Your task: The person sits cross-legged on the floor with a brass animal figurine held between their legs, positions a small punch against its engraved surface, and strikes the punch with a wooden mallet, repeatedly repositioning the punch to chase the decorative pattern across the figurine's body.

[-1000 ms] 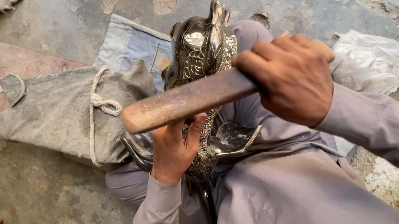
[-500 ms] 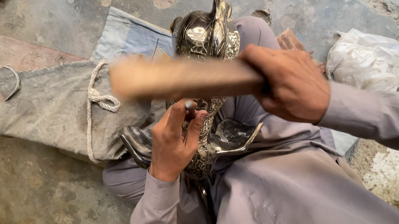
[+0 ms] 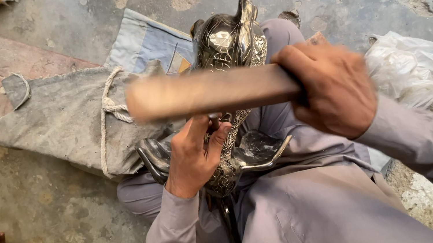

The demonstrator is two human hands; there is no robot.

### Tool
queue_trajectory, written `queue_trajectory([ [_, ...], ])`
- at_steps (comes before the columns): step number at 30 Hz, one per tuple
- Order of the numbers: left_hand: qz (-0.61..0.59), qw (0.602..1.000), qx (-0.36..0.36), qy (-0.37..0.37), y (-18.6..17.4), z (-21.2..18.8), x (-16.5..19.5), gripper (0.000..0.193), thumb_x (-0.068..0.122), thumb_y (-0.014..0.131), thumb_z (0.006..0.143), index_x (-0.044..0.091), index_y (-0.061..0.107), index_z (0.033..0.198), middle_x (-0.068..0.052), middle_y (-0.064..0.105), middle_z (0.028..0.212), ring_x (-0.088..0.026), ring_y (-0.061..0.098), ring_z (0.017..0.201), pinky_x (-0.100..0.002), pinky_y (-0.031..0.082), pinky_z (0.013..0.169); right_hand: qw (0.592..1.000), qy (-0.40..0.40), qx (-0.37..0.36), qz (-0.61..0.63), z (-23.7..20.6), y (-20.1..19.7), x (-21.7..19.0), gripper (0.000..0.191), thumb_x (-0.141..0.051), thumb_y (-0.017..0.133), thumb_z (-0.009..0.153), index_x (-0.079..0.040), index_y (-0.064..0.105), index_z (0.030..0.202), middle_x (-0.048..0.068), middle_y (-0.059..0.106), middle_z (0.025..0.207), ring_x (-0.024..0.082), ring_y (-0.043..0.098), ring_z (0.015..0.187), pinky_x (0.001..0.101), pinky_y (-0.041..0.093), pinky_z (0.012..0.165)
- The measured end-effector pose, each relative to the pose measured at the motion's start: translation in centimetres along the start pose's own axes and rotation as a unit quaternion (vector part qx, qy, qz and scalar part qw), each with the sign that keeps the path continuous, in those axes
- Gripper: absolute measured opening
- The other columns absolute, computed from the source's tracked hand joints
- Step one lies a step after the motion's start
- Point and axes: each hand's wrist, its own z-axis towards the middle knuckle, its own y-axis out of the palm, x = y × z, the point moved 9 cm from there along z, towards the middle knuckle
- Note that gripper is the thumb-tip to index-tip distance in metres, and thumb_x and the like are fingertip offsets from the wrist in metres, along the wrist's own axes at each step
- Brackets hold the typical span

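Now the right hand (image 3: 331, 87), fist wrapped round a wooden mallet (image 3: 211, 90), has swung it lower, blurred, over the dark metal figure (image 3: 228, 49) on the lap, where the left hand (image 3: 195, 154) pinches a small tool.

Swung since a second ago: long brown wooden stick (image 3: 211, 90) in the right hand (image 3: 331, 87), first tilted with its free end low, now near level and motion-blurred (still across the ornate dark metal fish-shaped figure (image 3: 230, 78)). Left hand (image 3: 194, 154) shifted slightly, thumb lifted higher against the figure.
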Motion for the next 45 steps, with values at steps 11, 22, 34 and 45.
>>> queue_trajectory([
  [11, 0.005, 1.0, -0.014, -0.007, 0.0, 0.3, 0.0, 0.025, 0.02, 0.071, 0.104, 0.006, 0.06, 0.121, -0.009, 0.071, 0.096, -0.019, 0.072, 0.081, -0.033, 0.056, 0.068, 0.995, 0.012, -0.047, -0.086, -0.5, 1.1, 0.4, 0.02, -0.012, 0.069, 0.086, -0.007, 0.06, 0.102, 0.01, 0.064, 0.076, 0.027, 0.061, 0.059, 0.0433, 0.049, 0.055],
  [22, -0.011, 0.999, -0.029, -0.034, 0.1, 0.1, -0.4, 0.021, 0.016, 0.076, 0.101, 0.01, 0.063, 0.115, -0.008, 0.074, 0.091, -0.016, 0.071, 0.071, -0.033, 0.055, 0.062, 0.966, 0.064, -0.123, -0.219, -0.7, 0.5, 1.4, 0.012, -0.012, 0.069, 0.094, -0.008, 0.062, 0.103, 0.011, 0.067, 0.082, 0.029, 0.064, 0.062, 0.0463, 0.05, 0.06],
  [34, 0.01, 0.999, 0.031, -0.006, -0.9, 0.1, 0.9, 0.023, 0.015, 0.077, 0.099, 0.007, 0.063, 0.115, -0.01, 0.072, 0.093, -0.018, 0.074, 0.077, -0.032, 0.055, 0.061, 0.965, 0.038, -0.057, -0.252, -1.4, 0.3, 1.5, 0.02, -0.007, 0.073, 0.087, -0.009, 0.063, 0.105, 0.009, 0.068, 0.087, 0.028, 0.066, 0.07, 0.0451, 0.051, 0.066],
  [45, -0.041, 0.998, 0.035, 0.014, -0.9, -0.5, 0.6, 0.028, 0.011, 0.077, 0.098, 0.003, 0.058, 0.117, -0.008, 0.069, 0.091, -0.014, 0.069, 0.073, -0.029, 0.054, 0.056, 0.982, 0.06, -0.034, -0.175, -0.8, 0.3, 2.8, 0.028, -0.021, 0.073, 0.095, -0.004, 0.06, 0.112, 0.012, 0.064, 0.088, 0.028, 0.062, 0.068, 0.0435, 0.049, 0.061],
])
